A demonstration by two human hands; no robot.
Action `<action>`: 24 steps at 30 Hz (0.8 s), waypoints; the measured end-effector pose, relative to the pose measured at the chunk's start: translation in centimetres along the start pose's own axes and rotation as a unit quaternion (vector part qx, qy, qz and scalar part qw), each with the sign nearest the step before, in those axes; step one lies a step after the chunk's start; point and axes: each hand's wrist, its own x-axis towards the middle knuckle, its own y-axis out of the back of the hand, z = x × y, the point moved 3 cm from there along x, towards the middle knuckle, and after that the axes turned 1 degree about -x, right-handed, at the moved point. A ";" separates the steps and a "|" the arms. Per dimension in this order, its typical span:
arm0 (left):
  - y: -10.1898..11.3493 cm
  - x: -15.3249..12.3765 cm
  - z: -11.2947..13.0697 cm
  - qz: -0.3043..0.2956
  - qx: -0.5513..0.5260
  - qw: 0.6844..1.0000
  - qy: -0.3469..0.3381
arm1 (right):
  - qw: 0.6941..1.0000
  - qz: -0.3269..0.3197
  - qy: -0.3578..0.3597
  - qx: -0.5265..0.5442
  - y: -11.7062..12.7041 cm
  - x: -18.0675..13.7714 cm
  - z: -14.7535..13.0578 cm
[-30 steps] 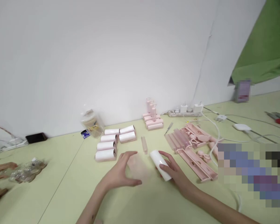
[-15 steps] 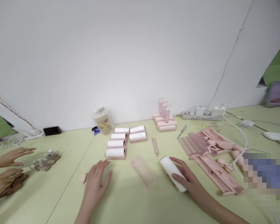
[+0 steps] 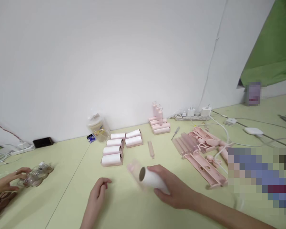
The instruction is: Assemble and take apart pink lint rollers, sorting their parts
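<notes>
My right hand [image 3: 173, 187] is wrapped around a white lint-roller refill [image 3: 154, 179], with the roll's dark hollow end facing left. Beneath and left of it lies a blurred, see-through pink plastic cover [image 3: 133, 168]. My left hand [image 3: 100, 190] rests low over the table with its fingers curled; whatever they may hold is hidden. Farther back stand several white rolls on pink bases [image 3: 112, 159], in two groups side by side. A slim clear pink tube [image 3: 151, 149] lies alone between those rolls and a heap of pink plastic parts [image 3: 205, 168] at right.
Finished-looking pink rollers [image 3: 160, 125] stand by the wall, near a screwdriver [image 3: 175, 133]. A power strip [image 3: 192, 117] with white cables runs behind the parts. Left are a bagged tub [image 3: 97, 127], a phone [image 3: 43, 142] and another person's hands [image 3: 9, 184] over clear-wrapped items.
My right hand has moved left with the roll and turned its open end toward me. My left hand's fingers have curled, and the small pink disc beside it no longer shows. The view has swung right.
</notes>
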 end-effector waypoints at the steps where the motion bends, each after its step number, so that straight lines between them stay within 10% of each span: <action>1: -0.8 0.5 1.0 -0.027 0.006 1.000 0.001 | 0.998 -0.039 0.041 -0.036 -0.5 0.7 -0.9; 7: -4.9 3.5 4.4 -0.164 0.094 0.978 -0.087 | 0.968 -0.197 0.070 -0.139 -1.7 2.3 -2.0; 13: -6.0 4.1 5.0 -0.149 0.054 0.984 -0.083 | 0.968 -0.213 -0.019 -0.135 3.3 0.1 -1.4; 18: -6.1 3.4 5.6 -0.106 -0.158 0.982 -0.018 | 0.989 -0.067 -0.106 0.073 6.6 -1.5 -0.2; 24: -7.6 2.1 9.1 -0.118 -0.448 0.881 0.099 | 0.965 0.117 -0.108 0.207 5.8 -2.2 0.7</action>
